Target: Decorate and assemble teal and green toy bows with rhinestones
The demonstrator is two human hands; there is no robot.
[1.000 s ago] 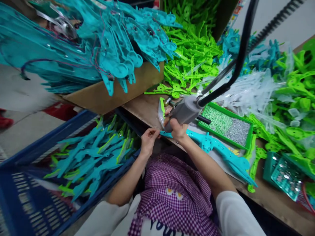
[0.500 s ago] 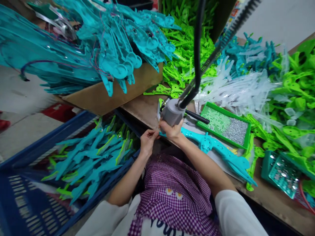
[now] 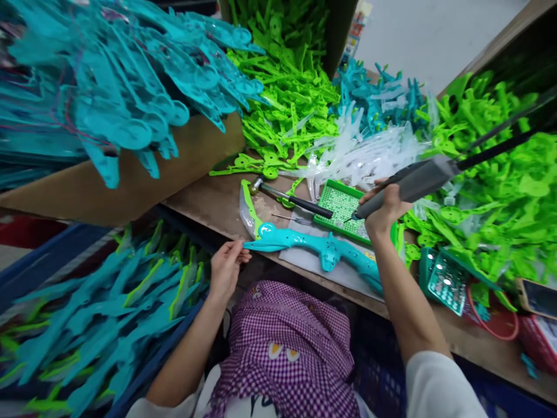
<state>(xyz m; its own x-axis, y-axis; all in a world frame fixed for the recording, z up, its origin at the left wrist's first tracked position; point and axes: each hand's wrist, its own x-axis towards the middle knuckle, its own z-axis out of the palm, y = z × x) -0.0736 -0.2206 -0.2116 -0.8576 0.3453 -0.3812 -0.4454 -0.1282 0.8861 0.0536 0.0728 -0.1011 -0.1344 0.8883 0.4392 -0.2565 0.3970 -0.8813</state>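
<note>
A long teal plastic toy bow (image 3: 322,249) lies along the front edge of the wooden bench (image 3: 217,200). My left hand (image 3: 226,267) pinches its left tip, fingers closed. My right hand (image 3: 385,209) is wrapped round a grey electric screwdriver (image 3: 409,181) hung on a black cable. The driver's bit points down onto the green screw tray (image 3: 342,203), which holds many small silver screws.
A cardboard box (image 3: 130,168) full of teal parts stands at the left. Green parts (image 3: 287,116) and clear parts (image 3: 365,154) are heaped at the back and right. A blue crate (image 3: 108,313) of finished bows sits low at the left. A hammer (image 3: 291,198) lies on the bench.
My right hand has carried the screwdriver from the bow's left tip over to the right, onto the screw tray. My left hand stays on the bow's tip. The view has swung right.
</note>
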